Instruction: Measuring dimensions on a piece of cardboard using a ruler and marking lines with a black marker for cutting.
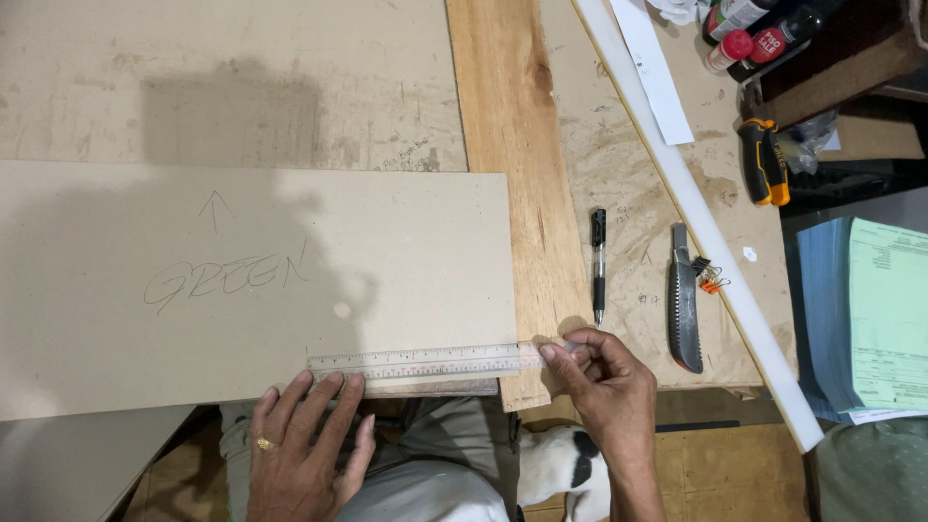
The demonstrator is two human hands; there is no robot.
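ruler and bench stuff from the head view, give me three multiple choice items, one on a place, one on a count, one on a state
1. Where does the clear ruler lie?
A. along the near edge of the brown board
B. across the white strip
C. on the green paper

2. How many pens lie on the bench?
A. none
B. one
C. three

3. How do the hands stand to the ruler?
A. both lifted clear of it
B. left hand pressing by its left end, right hand pinching its right end
C. only the right hand on it

Answers:
1 A, the ruler runs along the board's near edge.
2 B, a single black pen lies on the bench, left of the utility knife.
3 B, the left fingertips sit at the ruler's left end and the right fingers close on its other end.
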